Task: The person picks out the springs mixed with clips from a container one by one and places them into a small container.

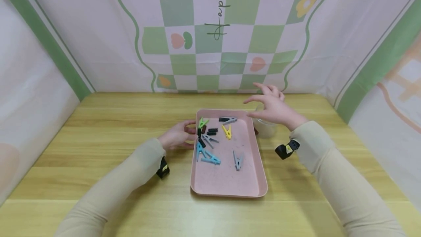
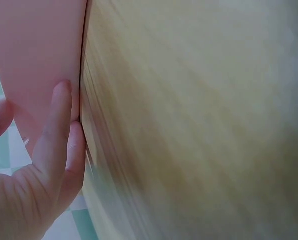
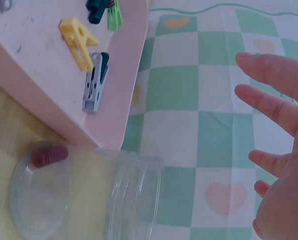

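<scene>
A pink tray point(image 1: 227, 184) lies on the table, holding several plastic clothespins and small ribbed pieces. My left hand point(image 1: 177, 134) is at its left side, fingertips point(image 2: 63, 92) against the outer wall. My right hand point(image 1: 276, 109), fingers spread and holding nothing, is above a clear jar point(image 1: 266, 129) beside the tray's right wall. A dark red ribbed piece point(image 3: 49, 156) lies at the jar's bottom. In the tray are a yellow clothespin point(image 1: 227, 131), a green one point(image 1: 203, 122), a light blue one point(image 1: 212, 158) and a grey one point(image 1: 238, 162).
Black ribbed pieces point(image 1: 212, 130) lie near the tray's left wall, next to another grey clothespin point(image 1: 210, 139). Behind the wooden table point(image 1: 131, 112) hangs a green-and-white checked cloth point(image 1: 208, 39), with more cloth at both sides.
</scene>
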A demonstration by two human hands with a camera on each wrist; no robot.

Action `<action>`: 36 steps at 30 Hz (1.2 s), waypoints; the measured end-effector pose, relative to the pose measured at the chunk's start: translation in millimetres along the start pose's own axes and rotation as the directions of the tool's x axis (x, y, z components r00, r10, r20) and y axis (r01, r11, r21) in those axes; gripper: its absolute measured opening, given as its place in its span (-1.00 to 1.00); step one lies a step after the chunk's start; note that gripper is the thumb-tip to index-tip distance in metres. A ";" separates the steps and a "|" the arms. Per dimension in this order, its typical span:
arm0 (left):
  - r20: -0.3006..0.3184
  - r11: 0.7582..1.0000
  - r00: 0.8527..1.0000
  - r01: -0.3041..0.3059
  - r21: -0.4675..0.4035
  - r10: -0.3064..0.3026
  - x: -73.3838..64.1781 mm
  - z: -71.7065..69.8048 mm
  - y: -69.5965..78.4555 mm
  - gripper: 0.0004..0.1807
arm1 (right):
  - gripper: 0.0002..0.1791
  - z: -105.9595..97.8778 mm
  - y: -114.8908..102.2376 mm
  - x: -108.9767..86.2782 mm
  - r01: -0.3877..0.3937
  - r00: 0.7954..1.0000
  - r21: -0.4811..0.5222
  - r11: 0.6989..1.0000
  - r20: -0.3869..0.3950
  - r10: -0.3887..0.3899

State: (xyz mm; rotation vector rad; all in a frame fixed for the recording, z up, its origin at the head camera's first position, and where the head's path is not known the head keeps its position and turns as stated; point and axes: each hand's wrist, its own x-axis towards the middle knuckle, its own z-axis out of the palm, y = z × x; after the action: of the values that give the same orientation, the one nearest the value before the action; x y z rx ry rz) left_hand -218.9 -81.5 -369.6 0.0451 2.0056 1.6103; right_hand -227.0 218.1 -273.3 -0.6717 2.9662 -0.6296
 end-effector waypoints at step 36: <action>0.015 0.999 1.000 -0.019 -0.026 0.019 2.4 -0.9 -3.6 -0.27 | -0.61 60.6 -49.8 1.4 0.145 0.989 0.222 0.964 -0.040 -0.139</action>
State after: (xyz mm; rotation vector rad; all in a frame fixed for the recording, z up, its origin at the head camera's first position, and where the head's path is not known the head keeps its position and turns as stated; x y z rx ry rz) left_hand -220.2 -82.5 -373.8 0.0672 1.9780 1.6425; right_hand -200.7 153.5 -309.1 -0.8652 2.8242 -0.9719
